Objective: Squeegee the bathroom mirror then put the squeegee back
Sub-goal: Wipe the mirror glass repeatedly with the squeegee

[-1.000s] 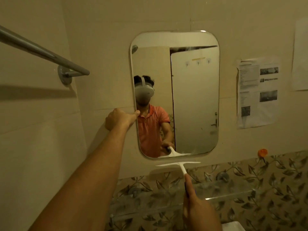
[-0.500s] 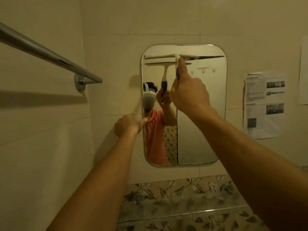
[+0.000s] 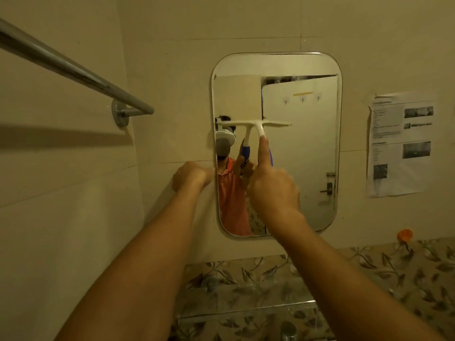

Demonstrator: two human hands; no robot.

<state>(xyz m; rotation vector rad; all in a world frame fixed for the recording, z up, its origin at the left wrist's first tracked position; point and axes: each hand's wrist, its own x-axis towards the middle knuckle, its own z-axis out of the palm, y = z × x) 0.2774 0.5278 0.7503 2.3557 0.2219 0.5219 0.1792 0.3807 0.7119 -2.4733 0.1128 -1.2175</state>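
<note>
Straight ahead, just past the centre of the view toward one o'clock, a rounded mirror (image 3: 312,148) hangs on the pale tiled wall. The squeegee (image 3: 256,124) lies against its glass at about mid-height. Its white blade runs level from nine to three o'clock, starting at the mirror's left rim and ending a little past the middle of the glass. The white neck drops from the blade toward six o'clock into a blue handle.

The right hand (image 3: 273,190) is wrapped firmly around that handle, with the forefinger laid straight up the neck toward twelve o'clock. The left hand (image 3: 190,177) sits at nine o'clock of the mirror, against the rim. Its fingers are curled, but it is blurred, and I cannot tell whether it pinches the rim or merely rests there. Both forearms reach up from the lower edge of the view.

A metal towel bar (image 3: 73,70) crosses the side wall at ten o'clock. At three o'clock of the mirror a printed paper sheet (image 3: 401,143) is stuck to the wall. A small orange object (image 3: 405,234) sits at four o'clock, just above a band of leaf-patterned tiles (image 3: 369,279) along the bottom. In the glass show the reflected squeegee and a pale door.
</note>
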